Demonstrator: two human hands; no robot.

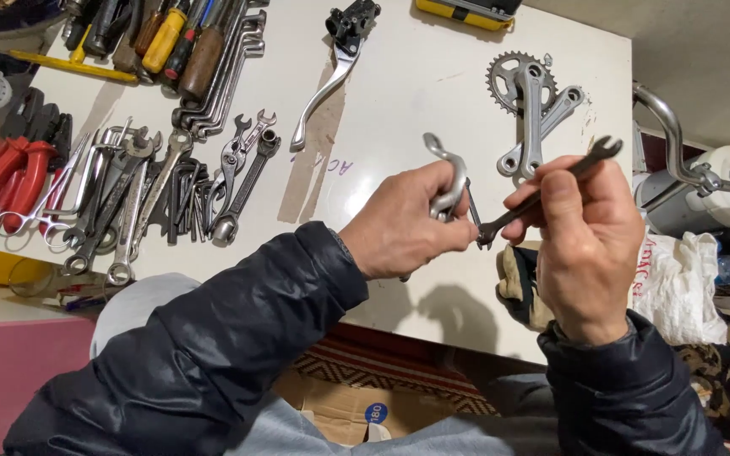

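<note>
**Seating the wrench square on the fastener**

Far left on the worktop (433,76) lie my pliers (6,177) and the spread of spanners (128,198); I leave them alone, well apart from the work.

My left hand (403,224) is closed tight round the silver part (449,181), a curved metal piece held up above the worktop's near edge. Its curved top shows above my fingers (433,190); the rest is hidden in my fist. I judge that grip should stay firm, wrist steady, so the part cannot twist when I load it.

Just right of it, the near jaw of the wrench (542,194) meets the part at a small fastener I cannot see clearly. My right hand (589,245) pinches the wrench shaft between thumb and fingers, closed on it around its middle, the far open end pointing up and to the right. For a good turn I would want the jaw fully on the flats before pushing, and I would move my hold further out along the shaft for leverage. A half-seated jaw could slip and round the fastener.

Beyond my hands, the crankset (530,101) and brake lever (331,76) rest on the worktop, apart from all this.
</note>
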